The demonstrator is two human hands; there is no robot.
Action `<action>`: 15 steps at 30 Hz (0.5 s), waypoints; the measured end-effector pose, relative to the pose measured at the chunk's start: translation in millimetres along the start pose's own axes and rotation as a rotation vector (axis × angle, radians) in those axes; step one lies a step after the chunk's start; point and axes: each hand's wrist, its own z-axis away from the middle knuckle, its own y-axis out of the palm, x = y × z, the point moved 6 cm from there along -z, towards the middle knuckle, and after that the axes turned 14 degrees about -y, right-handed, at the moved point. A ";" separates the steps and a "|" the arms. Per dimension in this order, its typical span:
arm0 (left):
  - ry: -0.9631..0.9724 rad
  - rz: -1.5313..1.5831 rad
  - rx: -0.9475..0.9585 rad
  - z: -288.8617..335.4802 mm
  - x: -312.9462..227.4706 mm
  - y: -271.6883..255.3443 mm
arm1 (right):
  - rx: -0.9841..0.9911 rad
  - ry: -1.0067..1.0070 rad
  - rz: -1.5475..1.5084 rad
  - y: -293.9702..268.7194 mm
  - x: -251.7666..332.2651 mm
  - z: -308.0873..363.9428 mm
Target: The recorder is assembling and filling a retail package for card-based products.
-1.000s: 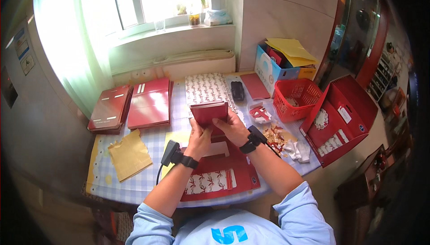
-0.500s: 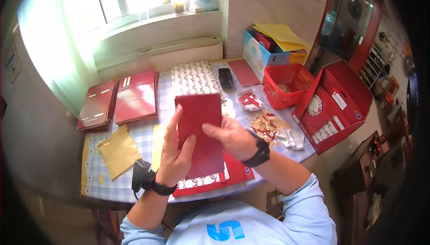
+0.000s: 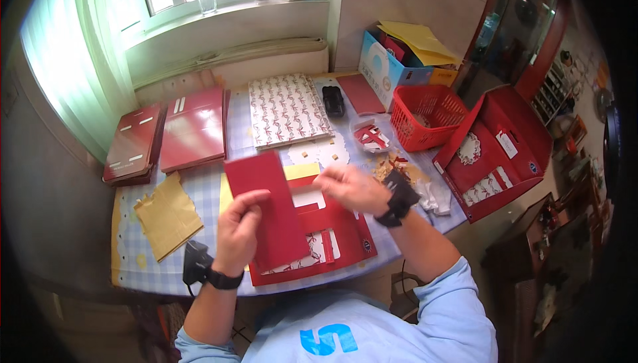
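Head view: the red card (image 3: 272,210), lifted with both hands half a second earlier, was pinched by the left hand (image 3: 240,230) alone above the open red folder (image 3: 332,243); the right hand (image 3: 351,189) was released, fingers loosely spread.

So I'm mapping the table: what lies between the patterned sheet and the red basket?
In the head view, a black device and a small clear tray of red bits.

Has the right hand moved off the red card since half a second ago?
Yes. The right hand has let go of the red card and shifted right, toward the red basket; only the left hand grips the card.
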 end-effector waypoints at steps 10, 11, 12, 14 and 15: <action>0.100 0.001 -0.021 -33.7 9.3 -7.1 | -0.034 0.242 1.083 -48.9 -40.7 -48.0; 0.085 0.004 0.015 -33.2 11.4 -6.0 | -0.035 0.257 1.083 -49.1 -41.6 -49.7; 0.086 0.003 0.021 -33.0 11.7 -7.0 | -0.055 0.262 1.076 -51.7 -42.5 -50.4; 0.081 0.032 0.019 -34.3 14.5 -9.7 | -0.067 0.269 1.052 -55.7 -48.1 -51.0; 0.079 0.059 0.016 -35.4 15.4 -10.7 | -0.081 0.270 1.027 -58.0 -49.8 -51.2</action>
